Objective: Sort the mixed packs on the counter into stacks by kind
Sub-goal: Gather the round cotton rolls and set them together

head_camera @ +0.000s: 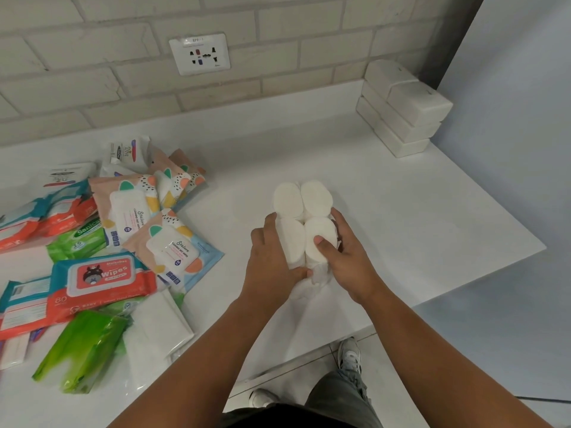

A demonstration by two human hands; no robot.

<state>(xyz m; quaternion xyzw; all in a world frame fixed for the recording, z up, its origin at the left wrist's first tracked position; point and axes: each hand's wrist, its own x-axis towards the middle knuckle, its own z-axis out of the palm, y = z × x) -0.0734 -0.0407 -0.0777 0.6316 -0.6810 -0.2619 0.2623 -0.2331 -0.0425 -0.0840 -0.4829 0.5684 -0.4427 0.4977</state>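
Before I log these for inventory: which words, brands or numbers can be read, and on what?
"Wipes", "80": red and teal pack.
"Stalove": pastel pack and the one behind.
"Sanica...", "15": green pack.
"Dove": white pack.
Socket label: blurred.
Smaller print: too small.

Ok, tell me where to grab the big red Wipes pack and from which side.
Take the red Wipes pack by its long edges, from above. It lies flat, label up, on top of the heap, and its near long edge overhangs the green pack, so fingers can probably slip under there.
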